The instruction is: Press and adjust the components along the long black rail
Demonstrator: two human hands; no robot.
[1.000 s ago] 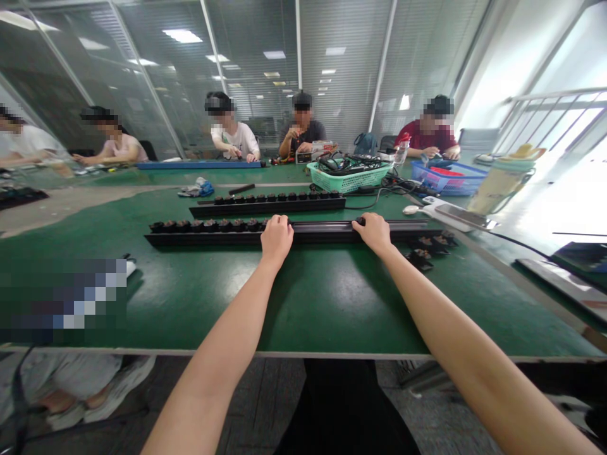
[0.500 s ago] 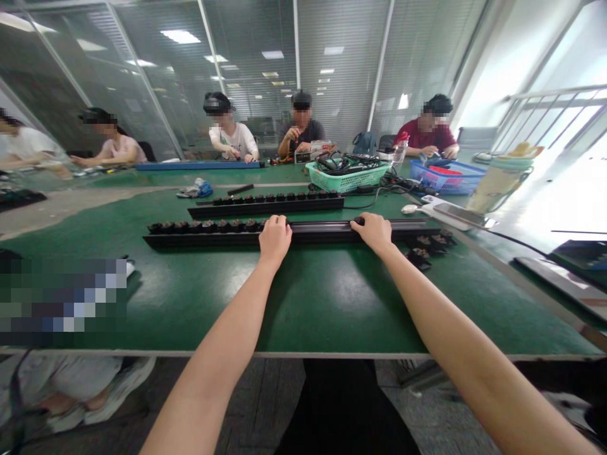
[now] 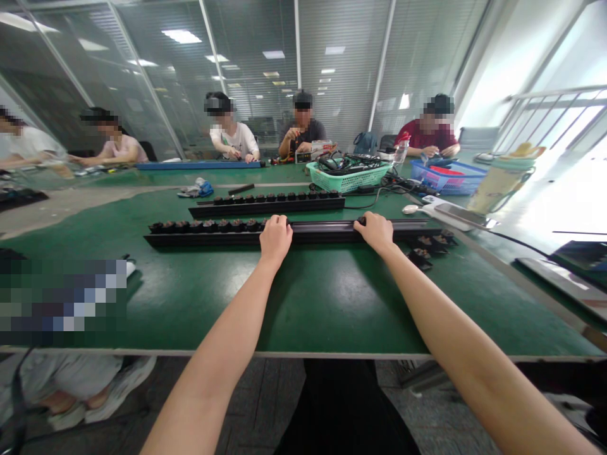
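Observation:
A long black rail lies across the table in front of me, with several round black modules lined up along its left half. My left hand is closed over the rail around its middle, at the right end of that row. A dark module edge shows by its fingertips; the rest is covered by the hand. Farther right on the same rail, my right hand pinches a small black module. Between both hands the rail's groove is bare. Loose black modules lie beside my right wrist.
Behind sits a second black rail with modules. Beyond it are a green basket of cables, a blue basket, and gloves. A tumbler and phone stand right. Several people work across the table.
The right hand has shifted very slightly to the right with the small black module. The left hand and the rail look the same, apart from a small camera shift.

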